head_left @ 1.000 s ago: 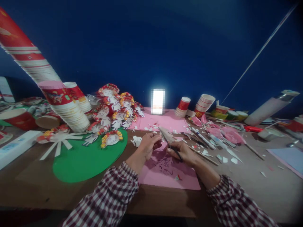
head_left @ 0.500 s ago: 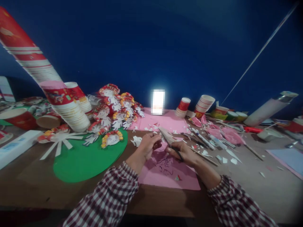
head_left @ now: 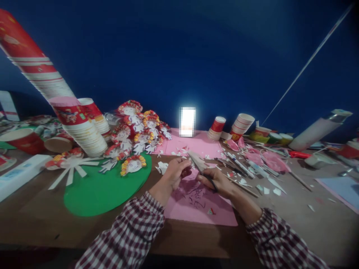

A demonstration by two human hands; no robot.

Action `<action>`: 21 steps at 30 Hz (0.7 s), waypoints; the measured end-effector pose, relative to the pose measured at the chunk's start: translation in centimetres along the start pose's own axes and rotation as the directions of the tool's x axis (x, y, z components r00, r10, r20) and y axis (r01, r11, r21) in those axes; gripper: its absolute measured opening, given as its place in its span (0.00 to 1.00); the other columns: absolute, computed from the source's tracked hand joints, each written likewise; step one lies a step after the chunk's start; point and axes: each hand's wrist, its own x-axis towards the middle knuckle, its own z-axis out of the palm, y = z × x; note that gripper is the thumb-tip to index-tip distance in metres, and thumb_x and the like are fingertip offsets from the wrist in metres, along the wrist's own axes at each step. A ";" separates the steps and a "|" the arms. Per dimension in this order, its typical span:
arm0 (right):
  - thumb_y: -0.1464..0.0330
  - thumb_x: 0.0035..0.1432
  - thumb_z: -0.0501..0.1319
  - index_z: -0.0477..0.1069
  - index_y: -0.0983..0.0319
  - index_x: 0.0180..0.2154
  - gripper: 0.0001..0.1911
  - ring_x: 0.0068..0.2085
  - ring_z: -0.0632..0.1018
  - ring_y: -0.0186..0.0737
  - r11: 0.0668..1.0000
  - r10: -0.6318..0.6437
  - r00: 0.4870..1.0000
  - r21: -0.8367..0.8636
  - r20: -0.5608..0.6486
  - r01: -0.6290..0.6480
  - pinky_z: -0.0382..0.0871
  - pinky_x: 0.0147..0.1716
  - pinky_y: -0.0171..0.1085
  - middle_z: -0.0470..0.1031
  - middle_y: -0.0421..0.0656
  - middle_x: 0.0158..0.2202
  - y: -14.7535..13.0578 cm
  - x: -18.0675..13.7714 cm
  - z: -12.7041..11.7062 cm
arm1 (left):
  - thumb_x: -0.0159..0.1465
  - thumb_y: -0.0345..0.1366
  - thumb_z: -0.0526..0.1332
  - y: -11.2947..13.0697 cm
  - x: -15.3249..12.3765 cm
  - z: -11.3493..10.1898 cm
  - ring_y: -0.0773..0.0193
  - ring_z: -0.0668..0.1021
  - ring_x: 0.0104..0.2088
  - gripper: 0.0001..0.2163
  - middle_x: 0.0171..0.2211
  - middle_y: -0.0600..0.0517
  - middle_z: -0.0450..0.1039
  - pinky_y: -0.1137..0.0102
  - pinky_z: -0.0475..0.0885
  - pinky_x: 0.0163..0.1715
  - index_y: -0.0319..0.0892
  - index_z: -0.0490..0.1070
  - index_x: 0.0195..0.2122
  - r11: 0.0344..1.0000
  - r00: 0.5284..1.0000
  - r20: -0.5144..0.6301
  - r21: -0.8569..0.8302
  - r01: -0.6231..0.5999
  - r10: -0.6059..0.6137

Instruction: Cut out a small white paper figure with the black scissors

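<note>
My left hand [head_left: 176, 172] is curled shut, pinching something small I cannot make out, just above a pink paper sheet [head_left: 196, 209] littered with dark cuttings. My right hand [head_left: 217, 181] grips a pair of scissors [head_left: 199, 164]; the pale blades point up and to the left toward my left fingers. Both hands sit close together at the middle of the brown table [head_left: 42, 213]. Checked sleeves cover both forearms.
A green paper disc [head_left: 95, 194] lies to the left, with paper figure cut-outs [head_left: 134, 130] behind it. Tall stacks of red and white paper cups [head_left: 81, 127] lean at the left. More cups [head_left: 242, 123], pens [head_left: 238, 162] and paper scraps lie at the right. A bright phone screen [head_left: 187, 121] stands at the back.
</note>
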 end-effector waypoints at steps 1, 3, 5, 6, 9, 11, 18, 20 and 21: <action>0.54 0.54 0.60 0.68 0.65 0.24 0.20 0.16 0.60 0.27 1.000 0.000 1.000 0.008 0.006 0.000 0.52 0.15 0.29 0.58 0.34 0.15 0.0 0.0 0.0 | 0.43 0.35 0.69 0.0 0.0 0.0 0.73 0.69 0.22 0.12 0.20 0.55 0.66 0.75 0.68 0.25 0.37 0.69 0.24 1.000 1.000 0.003 0.001 -0.001 0.001; 0.54 0.54 0.60 0.69 0.65 0.25 0.20 0.16 0.61 0.27 0.999 0.002 1.000 0.035 0.029 -0.003 0.53 0.15 0.29 0.59 0.35 0.15 0.1 0.0 0.0 | 0.43 0.35 0.69 -0.1 0.1 0.0 0.73 0.69 0.22 0.11 0.20 0.55 0.66 0.75 0.68 0.25 0.37 0.69 0.24 1.000 1.000 0.011 0.008 -0.001 0.001; 0.52 0.53 0.60 0.70 0.66 0.26 0.21 0.17 0.62 0.27 0.997 0.014 0.999 0.074 0.047 -0.018 0.54 0.15 0.29 0.61 0.35 0.15 0.1 -0.1 0.1 | 0.44 0.35 0.69 -0.1 0.0 0.0 0.73 0.69 0.22 0.11 0.20 0.55 0.66 0.75 0.68 0.25 0.37 0.68 0.23 1.000 1.000 0.014 0.013 0.001 -0.001; 0.52 0.53 0.60 0.70 0.66 0.26 0.22 0.17 0.62 0.27 0.995 0.021 0.998 0.091 0.051 -0.026 0.54 0.15 0.29 0.61 0.35 0.16 0.2 -0.1 0.1 | 0.44 0.35 0.69 -0.1 0.0 0.0 0.73 0.69 0.22 0.10 0.20 0.55 0.66 0.75 0.68 0.25 0.37 0.68 0.23 1.000 1.000 0.015 0.015 0.003 -0.003; 0.51 0.51 0.61 0.70 0.66 0.26 0.23 0.17 0.63 0.28 0.991 0.042 0.998 0.121 0.055 -0.048 0.54 0.15 0.29 0.63 0.36 0.16 0.3 -0.1 0.3 | 0.44 0.34 0.69 -0.1 -0.1 0.1 0.73 0.69 0.21 0.10 0.20 0.55 0.66 0.75 0.68 0.25 0.37 0.68 0.23 1.000 1.000 0.018 0.010 0.015 -0.015; 0.50 0.51 0.61 0.69 0.65 0.26 0.22 0.17 0.63 0.29 0.991 0.041 0.997 0.126 0.059 -0.049 0.54 0.16 0.29 0.63 0.36 0.15 0.4 0.0 0.3 | 0.44 0.34 0.69 -0.2 0.0 0.1 0.73 0.69 0.21 0.10 0.19 0.55 0.66 0.75 0.68 0.25 0.37 0.68 0.23 1.000 0.999 0.018 0.006 0.030 -0.030; 0.51 0.52 0.61 0.63 0.62 0.17 0.24 0.17 0.61 0.30 0.995 0.018 0.998 0.099 0.061 -0.024 0.50 0.16 0.32 0.62 0.39 0.15 0.7 0.1 0.0 | 0.44 0.35 0.69 -0.7 0.4 0.1 0.73 0.68 0.20 0.10 0.19 0.56 0.65 0.76 0.67 0.23 0.37 0.69 0.23 0.999 0.998 0.052 0.008 0.036 -0.036; 0.51 0.51 0.61 0.63 0.62 0.18 0.23 0.17 0.62 0.30 0.992 0.026 0.998 0.118 0.059 -0.033 0.51 0.16 0.32 0.61 0.38 0.14 0.5 0.0 0.0 | 0.43 0.35 0.69 -0.7 0.4 0.0 0.73 0.69 0.21 0.11 0.19 0.55 0.66 0.76 0.67 0.22 0.37 0.69 0.23 0.999 0.998 0.060 0.008 0.035 -0.035; 0.51 0.51 0.61 0.64 0.62 0.18 0.23 0.17 0.62 0.31 0.991 0.031 0.998 0.129 0.057 -0.039 0.52 0.16 0.32 0.61 0.38 0.14 0.5 0.0 0.0 | 0.43 0.35 0.69 -0.7 0.4 0.0 0.73 0.69 0.21 0.11 0.19 0.55 0.66 0.76 0.67 0.22 0.36 0.69 0.23 0.999 0.997 0.066 0.011 0.034 -0.034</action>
